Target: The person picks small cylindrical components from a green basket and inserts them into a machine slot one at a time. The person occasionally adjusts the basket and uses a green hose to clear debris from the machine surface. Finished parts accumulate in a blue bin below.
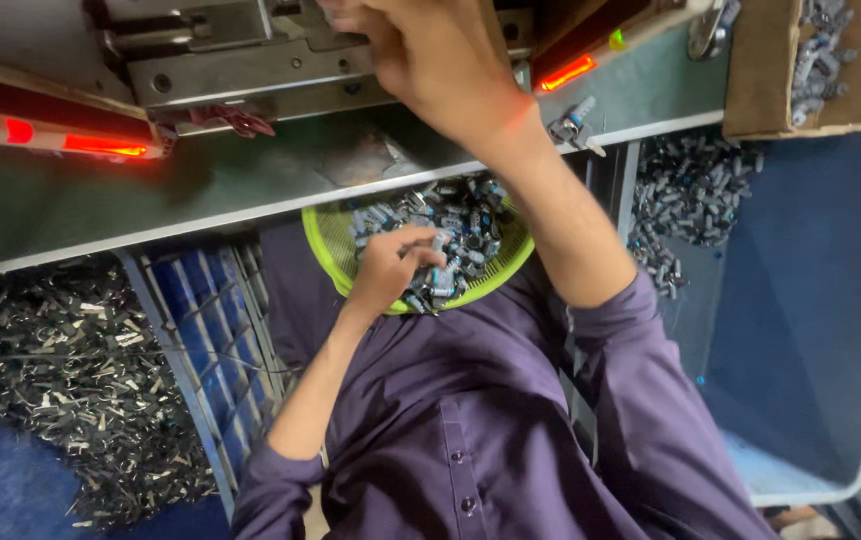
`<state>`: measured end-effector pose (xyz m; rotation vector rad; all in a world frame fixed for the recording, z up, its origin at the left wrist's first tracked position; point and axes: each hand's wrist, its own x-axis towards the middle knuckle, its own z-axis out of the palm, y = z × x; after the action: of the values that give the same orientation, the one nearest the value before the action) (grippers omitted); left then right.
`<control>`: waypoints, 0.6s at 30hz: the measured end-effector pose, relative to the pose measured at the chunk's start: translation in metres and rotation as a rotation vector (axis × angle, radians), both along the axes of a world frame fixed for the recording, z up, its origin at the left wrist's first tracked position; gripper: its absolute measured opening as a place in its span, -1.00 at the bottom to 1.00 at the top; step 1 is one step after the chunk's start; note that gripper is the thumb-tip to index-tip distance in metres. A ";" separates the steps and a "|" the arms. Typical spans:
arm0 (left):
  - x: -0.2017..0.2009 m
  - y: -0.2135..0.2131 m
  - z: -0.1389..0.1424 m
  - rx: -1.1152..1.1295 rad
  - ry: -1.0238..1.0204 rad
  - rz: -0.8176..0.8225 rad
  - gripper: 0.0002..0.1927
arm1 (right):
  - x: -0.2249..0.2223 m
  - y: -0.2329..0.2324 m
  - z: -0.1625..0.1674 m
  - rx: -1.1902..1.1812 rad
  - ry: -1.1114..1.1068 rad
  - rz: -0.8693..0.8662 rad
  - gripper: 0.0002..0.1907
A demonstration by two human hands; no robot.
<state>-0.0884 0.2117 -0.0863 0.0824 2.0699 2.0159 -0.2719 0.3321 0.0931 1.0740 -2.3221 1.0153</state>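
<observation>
The left hand (391,268) is digging into a green basket (323,250) sitting in the person's lap, fingers curled around one of the small metal parts (461,225) heaped there, so the supply is staying within easy reach just under the tabletop (201,190) edge. The right hand (431,55) is reaching up over the tabletop to the grey machine (241,60), resting against its metal block; whether it is gripping anything I cannot tell. Loose scrap pieces (71,390) are lying piled lower left, and more parts are filling a cardboard box (761,70) upper right.
</observation>
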 end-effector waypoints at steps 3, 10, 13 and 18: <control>0.015 -0.013 0.018 0.054 -0.044 0.100 -0.71 | 0.047 0.011 0.008 0.088 0.201 -0.154 -0.72; 0.030 -0.038 0.054 0.100 -0.006 0.322 -0.63 | 0.166 0.015 -0.076 -0.272 -0.516 0.068 -0.73; 0.022 -0.028 0.062 0.636 -0.257 0.211 -0.55 | 0.187 0.027 -0.091 -0.425 -0.603 -0.151 -0.68; 0.008 -0.011 0.088 0.196 0.141 0.047 -0.81 | 0.192 0.046 -0.085 -0.561 -0.576 -0.146 -0.71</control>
<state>-0.0807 0.2003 0.0018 0.2192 1.9639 2.2979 -0.0800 0.3779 0.0077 0.4156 -2.2249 1.9535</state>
